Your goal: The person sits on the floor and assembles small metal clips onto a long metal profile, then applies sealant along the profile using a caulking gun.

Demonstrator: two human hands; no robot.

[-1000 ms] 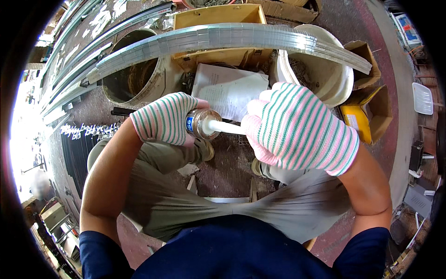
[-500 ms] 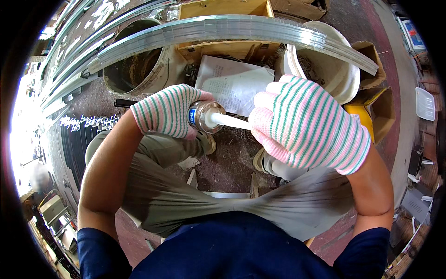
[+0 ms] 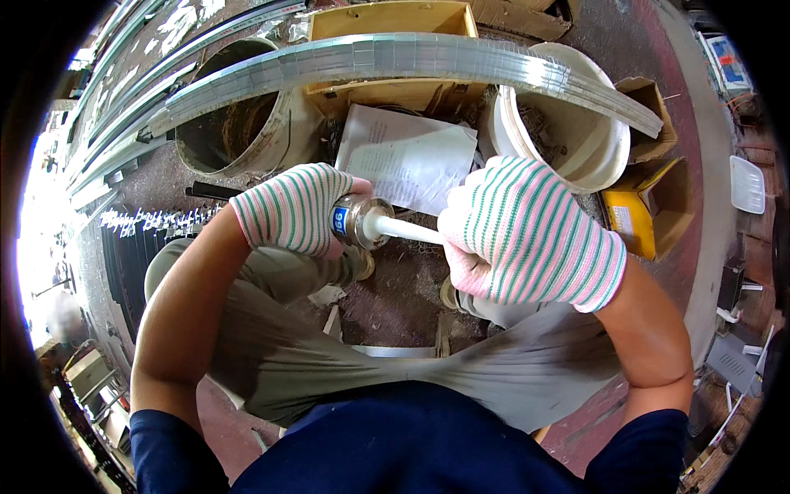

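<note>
My left hand (image 3: 298, 210), in a pink glove with green stripes, is closed around a sealant cartridge (image 3: 355, 221). Its clear front end with a blue label sticks out past the fingers, while the rest is hidden in the glove. A white tapered nozzle (image 3: 409, 231) points from the cartridge toward the right. My right hand (image 3: 527, 230), gloved alike, is closed on the nozzle's tip, which the fingers hide. Both hands are above the floor between my knees.
Long silvery metal strips (image 3: 370, 59) lie across a dirty bucket (image 3: 280, 140) on the left and a white bucket (image 3: 504, 123) on the right. Between them are a wooden box (image 3: 395, 18) and a printed paper sheet (image 3: 403, 156). A yellow box (image 3: 629, 218) stands at the right.
My right hand has turned slightly and shifted left, still at the nozzle tip. My left hand keeps the cartridge, which has swung a little. The whole view has moved slightly.
</note>
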